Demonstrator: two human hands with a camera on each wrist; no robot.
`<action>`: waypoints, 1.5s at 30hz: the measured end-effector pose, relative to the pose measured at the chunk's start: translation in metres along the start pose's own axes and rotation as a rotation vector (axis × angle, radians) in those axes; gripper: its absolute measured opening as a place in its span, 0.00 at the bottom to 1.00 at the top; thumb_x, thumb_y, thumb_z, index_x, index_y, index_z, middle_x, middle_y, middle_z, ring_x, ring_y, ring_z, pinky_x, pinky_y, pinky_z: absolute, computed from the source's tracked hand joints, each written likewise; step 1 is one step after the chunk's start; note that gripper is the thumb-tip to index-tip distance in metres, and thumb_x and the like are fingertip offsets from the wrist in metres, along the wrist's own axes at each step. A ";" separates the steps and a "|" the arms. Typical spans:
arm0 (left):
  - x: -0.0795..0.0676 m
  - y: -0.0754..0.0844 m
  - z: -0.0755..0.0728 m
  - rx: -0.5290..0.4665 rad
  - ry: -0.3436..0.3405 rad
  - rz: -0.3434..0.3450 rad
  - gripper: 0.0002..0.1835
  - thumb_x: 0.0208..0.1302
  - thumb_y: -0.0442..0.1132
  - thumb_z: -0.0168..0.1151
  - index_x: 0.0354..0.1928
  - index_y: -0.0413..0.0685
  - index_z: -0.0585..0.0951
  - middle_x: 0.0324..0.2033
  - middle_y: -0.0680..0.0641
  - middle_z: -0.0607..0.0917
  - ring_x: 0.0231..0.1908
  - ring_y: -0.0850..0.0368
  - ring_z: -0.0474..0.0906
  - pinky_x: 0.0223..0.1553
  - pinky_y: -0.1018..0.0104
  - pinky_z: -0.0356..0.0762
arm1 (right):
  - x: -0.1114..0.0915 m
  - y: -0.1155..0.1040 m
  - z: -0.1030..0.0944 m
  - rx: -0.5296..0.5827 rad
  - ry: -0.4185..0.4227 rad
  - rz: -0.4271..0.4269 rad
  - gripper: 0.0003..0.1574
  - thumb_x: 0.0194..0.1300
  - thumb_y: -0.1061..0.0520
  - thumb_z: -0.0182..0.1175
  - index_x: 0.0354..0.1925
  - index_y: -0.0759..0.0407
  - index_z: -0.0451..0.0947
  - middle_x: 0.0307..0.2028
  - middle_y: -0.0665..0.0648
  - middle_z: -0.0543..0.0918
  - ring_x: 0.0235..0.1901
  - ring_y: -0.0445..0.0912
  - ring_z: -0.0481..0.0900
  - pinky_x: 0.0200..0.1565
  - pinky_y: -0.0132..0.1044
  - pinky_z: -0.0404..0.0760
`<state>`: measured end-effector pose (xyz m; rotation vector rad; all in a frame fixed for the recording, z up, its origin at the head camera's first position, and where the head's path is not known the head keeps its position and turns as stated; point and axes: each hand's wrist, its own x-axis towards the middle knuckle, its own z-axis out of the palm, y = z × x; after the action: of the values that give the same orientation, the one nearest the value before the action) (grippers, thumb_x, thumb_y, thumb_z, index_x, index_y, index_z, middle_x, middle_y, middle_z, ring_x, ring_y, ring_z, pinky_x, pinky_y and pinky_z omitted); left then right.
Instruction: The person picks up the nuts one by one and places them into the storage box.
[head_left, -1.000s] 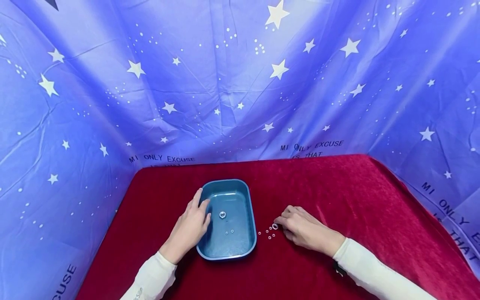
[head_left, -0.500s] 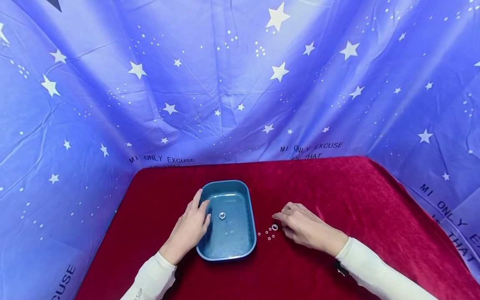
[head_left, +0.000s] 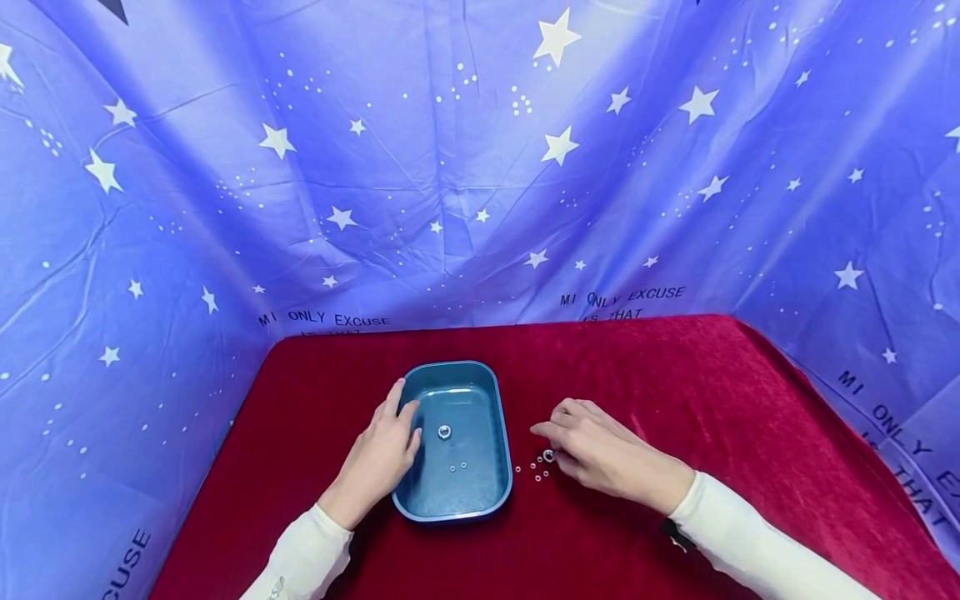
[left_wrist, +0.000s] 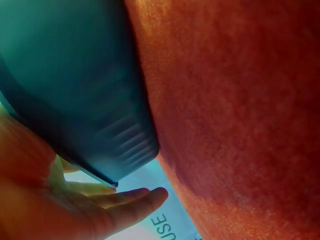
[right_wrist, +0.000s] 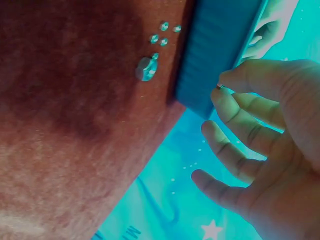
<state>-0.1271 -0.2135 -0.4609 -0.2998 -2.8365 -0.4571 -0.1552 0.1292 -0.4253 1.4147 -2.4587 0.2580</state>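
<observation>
My left hand (head_left: 378, 446) straddles the left wall of a blue plastic bin (head_left: 453, 504), gripping its rim with some fingers inside and others outside. In the left wrist view the outer fingers extend beyond the rim. My right hand (head_left: 600, 446) is raised right of the bin. Its thumb and index fingertip pinch a tiny metal nut (right_wrist: 220, 87), clearest in the right wrist view; the other fingers are spread. Below lie a large nut (right_wrist: 146, 69) and several small nuts (right_wrist: 164, 42) on the cloth. Inside the bin are another large nut (head_left: 445, 432) and two small nuts (head_left: 463, 465).
A red velvet cloth (head_left: 660, 375) covers the table. Blue star-printed curtains (head_left: 480, 167) hang behind it and along both sides. The loose nuts lie close to the bin's right wall.
My right hand has risen from beside the large nut and shifted left toward the bin. My left hand and the bin stay in place.
</observation>
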 end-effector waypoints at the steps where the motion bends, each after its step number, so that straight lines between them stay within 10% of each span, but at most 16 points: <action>1: 0.000 0.000 0.000 -0.001 -0.002 -0.001 0.23 0.68 0.39 0.64 0.63 0.40 0.78 0.74 0.37 0.61 0.62 0.40 0.73 0.47 0.47 0.85 | 0.001 -0.001 -0.001 0.000 0.001 -0.006 0.26 0.53 0.63 0.67 0.52 0.54 0.84 0.35 0.45 0.77 0.41 0.43 0.73 0.48 0.42 0.77; 45: -0.001 0.000 0.003 0.002 -0.015 -0.019 0.26 0.68 0.41 0.65 0.65 0.38 0.76 0.75 0.37 0.59 0.64 0.39 0.72 0.47 0.47 0.85 | 0.075 -0.052 -0.006 -0.074 -0.115 -0.158 0.24 0.62 0.55 0.67 0.57 0.50 0.82 0.42 0.47 0.85 0.48 0.45 0.75 0.57 0.42 0.75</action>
<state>-0.1274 -0.2126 -0.4643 -0.2779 -2.8562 -0.4574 -0.1453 0.0436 -0.3941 1.6229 -2.4000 0.0522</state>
